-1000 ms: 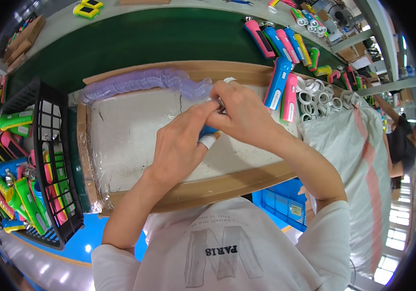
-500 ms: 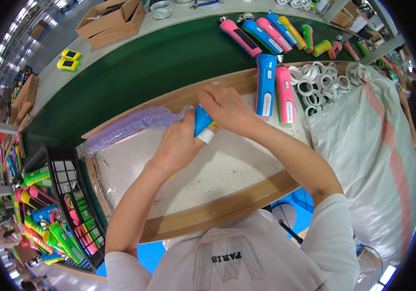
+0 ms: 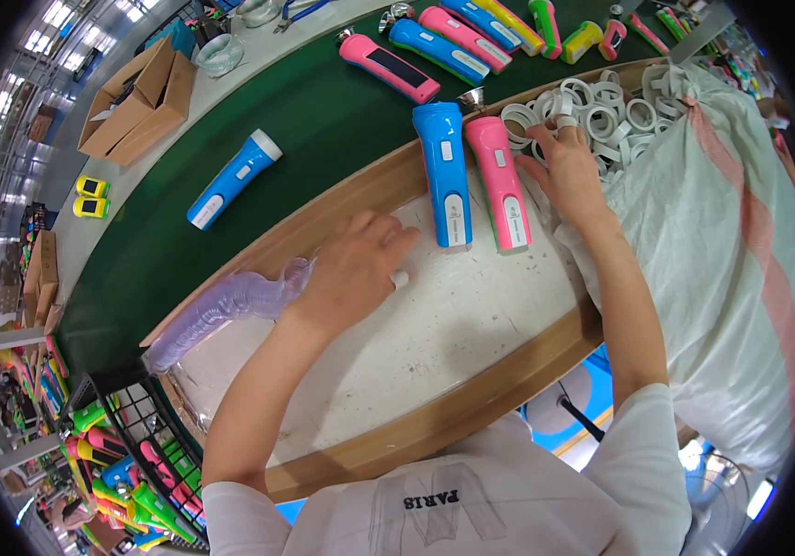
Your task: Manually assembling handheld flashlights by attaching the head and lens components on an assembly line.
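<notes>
My right hand (image 3: 572,176) reaches into a heap of white plastic rings (image 3: 640,115), its bent fingertips closed on a white ring (image 3: 564,121). My left hand (image 3: 347,273) hovers over the tray beside a nested stack of clear purple plastic cups (image 3: 221,310). Its fingers are loosely bent and apart, with nothing visible in them; one finger wears a white wrap. A blue flashlight (image 3: 235,181) with a white ring at its head lies on the green surface. Between my hands, another blue flashlight (image 3: 442,167) and a pink flashlight (image 3: 501,190) rest across the tray's far edge.
The shallow tray (image 3: 435,417) has cardboard sides. A white woven sack (image 3: 694,278) bulges at the right. Several colored flashlights, including a pink one (image 3: 388,69), line the green surface (image 3: 152,227). A black basket (image 3: 129,408) of flashlight bodies stands left; a cardboard box (image 3: 143,102) sits farther back.
Both hands have let go of the blue flashlight, which now lies on the green surface. My right hand has moved right to the rings. The whole view has shifted.
</notes>
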Demonstrator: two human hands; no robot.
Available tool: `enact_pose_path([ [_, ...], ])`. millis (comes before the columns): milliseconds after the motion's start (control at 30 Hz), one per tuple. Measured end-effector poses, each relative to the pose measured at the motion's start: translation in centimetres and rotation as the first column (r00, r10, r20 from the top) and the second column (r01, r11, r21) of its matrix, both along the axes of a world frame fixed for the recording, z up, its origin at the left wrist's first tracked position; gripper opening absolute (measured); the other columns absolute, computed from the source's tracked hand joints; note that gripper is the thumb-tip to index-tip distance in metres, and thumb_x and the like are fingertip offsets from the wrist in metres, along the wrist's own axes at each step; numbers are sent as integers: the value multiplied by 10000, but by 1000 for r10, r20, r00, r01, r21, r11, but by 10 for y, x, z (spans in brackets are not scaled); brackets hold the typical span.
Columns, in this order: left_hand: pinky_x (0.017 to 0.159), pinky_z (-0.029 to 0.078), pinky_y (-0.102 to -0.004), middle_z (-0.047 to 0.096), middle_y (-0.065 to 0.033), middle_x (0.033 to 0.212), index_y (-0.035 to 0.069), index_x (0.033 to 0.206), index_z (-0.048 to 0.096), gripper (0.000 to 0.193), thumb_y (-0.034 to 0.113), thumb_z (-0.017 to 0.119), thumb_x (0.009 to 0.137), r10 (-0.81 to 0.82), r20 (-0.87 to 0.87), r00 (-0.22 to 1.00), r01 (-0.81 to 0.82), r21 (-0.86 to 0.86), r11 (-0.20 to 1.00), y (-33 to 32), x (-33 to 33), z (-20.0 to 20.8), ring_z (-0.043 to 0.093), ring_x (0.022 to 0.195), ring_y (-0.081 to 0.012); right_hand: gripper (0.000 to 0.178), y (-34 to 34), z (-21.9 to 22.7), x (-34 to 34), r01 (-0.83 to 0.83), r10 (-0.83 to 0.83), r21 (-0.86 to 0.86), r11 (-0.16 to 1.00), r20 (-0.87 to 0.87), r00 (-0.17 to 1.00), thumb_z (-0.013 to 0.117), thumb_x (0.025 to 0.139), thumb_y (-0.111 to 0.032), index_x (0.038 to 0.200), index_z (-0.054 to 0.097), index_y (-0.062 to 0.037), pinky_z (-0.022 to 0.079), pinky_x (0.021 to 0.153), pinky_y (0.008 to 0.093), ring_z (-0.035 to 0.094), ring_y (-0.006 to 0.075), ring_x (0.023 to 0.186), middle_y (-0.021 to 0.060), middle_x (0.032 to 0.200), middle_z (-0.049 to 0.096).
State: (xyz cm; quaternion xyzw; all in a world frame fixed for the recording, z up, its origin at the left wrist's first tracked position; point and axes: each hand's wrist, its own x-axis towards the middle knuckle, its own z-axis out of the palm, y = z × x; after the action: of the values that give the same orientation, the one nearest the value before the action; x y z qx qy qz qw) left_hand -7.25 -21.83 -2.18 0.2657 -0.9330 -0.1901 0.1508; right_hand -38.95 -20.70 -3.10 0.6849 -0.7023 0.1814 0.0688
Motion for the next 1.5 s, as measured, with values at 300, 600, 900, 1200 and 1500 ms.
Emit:
enact_pose_path([
  [300, 695, 485, -336, 637, -56, 845, 58, 986, 712, 200, 39, 715, 787, 229, -109, 967, -207, 186, 961, 20, 12, -9, 603, 795, -204, 188, 9, 20, 29, -116, 115, -303, 946, -20, 993, 731, 810, -231, 918, 692, -83, 481, 761, 465, 605, 355, 951, 201, 948, 622],
  [600, 617, 483, -239, 603, -17, 800, 33, 1111, 661, 218, 177, 552, 989, 743, -361, 564, -82, 871, 485, 26, 38, 50, 565, 687, -104, 912, -6, 30, 133, -197, 4, 103, 975, 877, 480, 728, 776, -41, 1518, 197, -57, 491, 910, 365, 571, 242, 1093, 168, 1273, 518],
  [900, 963, 477, -387, 633, -117, 1076, 81, 1044, 548, 153, 218, 573, 980, 883, -465, 64, 518, 771, 369, 53, 72, 61, 605, 1031, -250, 882, 75, 23, 201, -600, 370, -74, 797, 844, 387, 693, 729, 15, 1489, 254, -72, 408, 1022, 422, 486, 387, 1211, 230, 1369, 422],
  [1200, 957, 446, -353, 572, -47, 1006, 97, 962, 574, 142, 235, 554, 987, 878, -477, -48, 374, 806, 459, 82, 52, 71, 539, 1020, -207, 664, 94, 34, 235, -633, 766, -431, 643, 371, 525, 791, 694, -28, 1302, 558, -160, 489, 887, 453, 482, 404, 1160, 231, 1359, 342],
  [1500, 895, 458, -324, 599, -50, 1047, 37, 1037, 612, 190, 215, 585, 977, 877, -478, 44, 499, 771, 396, 106, 66, 57, 551, 987, -164, 285, 114, 57, 247, -428, 303, -278, 860, 953, -11, 665, 903, -313, 922, 676, -29, 446, 864, 331, 471, 223, 1121, 146, 1211, 479],
])
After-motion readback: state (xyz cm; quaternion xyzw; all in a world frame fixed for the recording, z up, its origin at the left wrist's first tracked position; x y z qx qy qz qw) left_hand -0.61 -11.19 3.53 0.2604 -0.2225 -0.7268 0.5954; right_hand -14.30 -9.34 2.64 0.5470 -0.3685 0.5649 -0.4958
